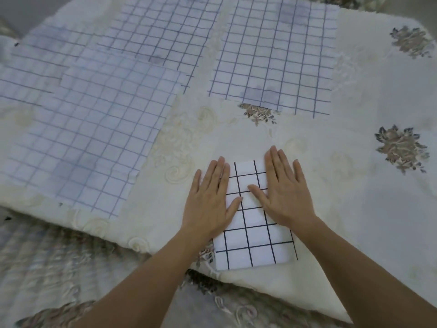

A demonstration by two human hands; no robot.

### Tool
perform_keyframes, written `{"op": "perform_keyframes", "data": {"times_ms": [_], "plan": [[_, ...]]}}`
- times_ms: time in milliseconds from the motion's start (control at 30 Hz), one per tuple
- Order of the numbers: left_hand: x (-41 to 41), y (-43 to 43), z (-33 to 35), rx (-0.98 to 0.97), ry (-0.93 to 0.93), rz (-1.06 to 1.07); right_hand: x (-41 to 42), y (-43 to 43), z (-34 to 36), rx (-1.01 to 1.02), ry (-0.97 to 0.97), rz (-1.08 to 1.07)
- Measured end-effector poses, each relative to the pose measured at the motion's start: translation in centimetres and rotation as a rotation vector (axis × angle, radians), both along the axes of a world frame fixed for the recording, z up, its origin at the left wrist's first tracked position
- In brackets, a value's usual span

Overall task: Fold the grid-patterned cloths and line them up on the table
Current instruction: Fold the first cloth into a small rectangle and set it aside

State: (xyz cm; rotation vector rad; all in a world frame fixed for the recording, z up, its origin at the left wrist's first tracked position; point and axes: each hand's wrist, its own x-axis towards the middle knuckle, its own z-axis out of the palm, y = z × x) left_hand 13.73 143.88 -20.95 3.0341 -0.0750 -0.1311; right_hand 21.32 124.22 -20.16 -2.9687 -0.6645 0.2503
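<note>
Palms down: left hand (209,197) & right hand (286,192) lie flat, fingers straight, pressing folded cloth (253,242) near table (331,185) front edge, gripping nothing. Looks thin, soft, light; prob. slips open. Pinch stacked edges w/ both hands.

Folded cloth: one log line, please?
left hand: flat on folded cloth | right hand: flat on it | unfolded cloths: beyond

Matt woven folded cloth (254,223) (embroidered tablecloth (331,209) beneath)
</note>
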Motion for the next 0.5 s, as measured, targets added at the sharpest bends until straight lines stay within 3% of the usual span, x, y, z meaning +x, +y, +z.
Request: {"op": "perform_keyframes", "data": {"times_ms": [200,300,400,500], "plan": [[2.0,1.5,1.7,-0.049,-0.063,-0.015,3.1,-1.4,2.0,-0.009,0.049,0.097],[4.7,2.4,3.1,-0.109,-0.095,-0.081,6.0,-0.5,4.3,0.071,0.053,0.263],[6.5,2.9,3.8,-0.117,-0.026,-0.135,8.1,1.2,5.8,0.023,0.140,0.415],[7.2,3.1,4.0,-0.141,0.039,-0.140,9.5,2.5,6.0,-0.062,0.223,0.419]]}}
